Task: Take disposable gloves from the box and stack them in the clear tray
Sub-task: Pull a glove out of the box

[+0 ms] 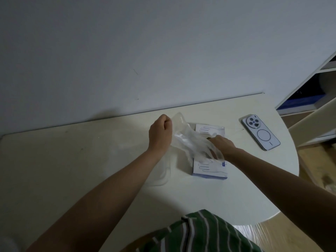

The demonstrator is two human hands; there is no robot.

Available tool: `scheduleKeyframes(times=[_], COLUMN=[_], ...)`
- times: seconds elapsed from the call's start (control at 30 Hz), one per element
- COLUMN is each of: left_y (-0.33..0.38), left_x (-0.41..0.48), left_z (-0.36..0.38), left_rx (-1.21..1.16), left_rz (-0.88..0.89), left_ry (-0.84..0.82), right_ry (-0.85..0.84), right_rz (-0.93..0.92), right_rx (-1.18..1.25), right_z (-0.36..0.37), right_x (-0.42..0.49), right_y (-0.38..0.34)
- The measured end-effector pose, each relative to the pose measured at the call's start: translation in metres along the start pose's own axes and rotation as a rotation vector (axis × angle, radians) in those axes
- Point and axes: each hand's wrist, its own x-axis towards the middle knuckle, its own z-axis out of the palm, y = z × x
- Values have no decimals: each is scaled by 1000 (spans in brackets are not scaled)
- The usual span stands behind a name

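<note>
A white and blue glove box (211, 170) printed with hand outlines lies flat on the table. A clear disposable glove (189, 140) is stretched in the air above it. My left hand (160, 135) is closed on the glove's cuff end at the upper left. My right hand (221, 144) pinches the glove's finger end over the middle of the box. The clear tray (163, 177) sits on the table to the left of the box, partly under my left forearm; what it holds cannot be made out.
A phone (260, 132) lies face down on the cream table (72, 160), right of the box. The table's rounded edge curves at the right. A wall rises behind the table, and a shelf unit (309, 99) stands at far right.
</note>
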Motion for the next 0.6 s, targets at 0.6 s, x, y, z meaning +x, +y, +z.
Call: scheduleKeyframes(times=[0.6], left_y=[-67], left_x=[-17], left_z=[-80], left_rx=[-153], left_rz=[-193], left_ry=[66], right_ry=[677], right_rz=[-168], right_rx=[915], right_z=[-56], right_x=[-31], right_y=[-75])
